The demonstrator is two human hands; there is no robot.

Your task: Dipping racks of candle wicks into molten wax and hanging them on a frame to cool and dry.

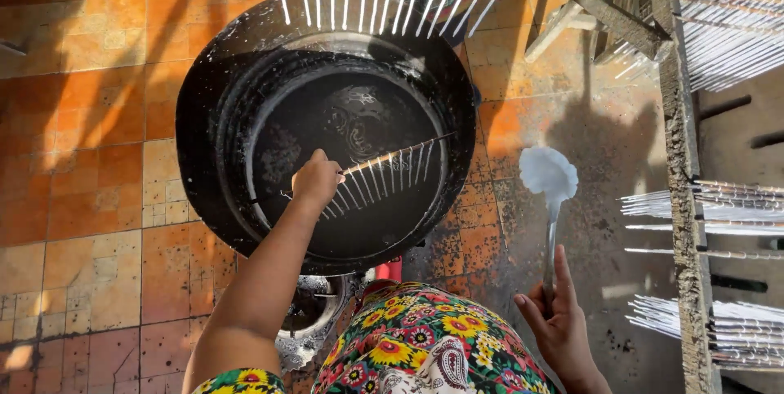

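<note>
two hands point(317, 182), thin white rods point(390, 167)

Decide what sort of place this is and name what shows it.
Probably a small candle-dipping workshop: a big black pan of dark liquid, the left hand lowering a rod of hanging wicks into it, and wooden racks holding white dipped strands.

Reaching forward with the left arm, left hand point(315, 179) curled shut in a pinch, knuckles up. Holding the right hand point(558, 312) low and near the body, palm showing, fingers wrapping closed, thumb raised.
</note>
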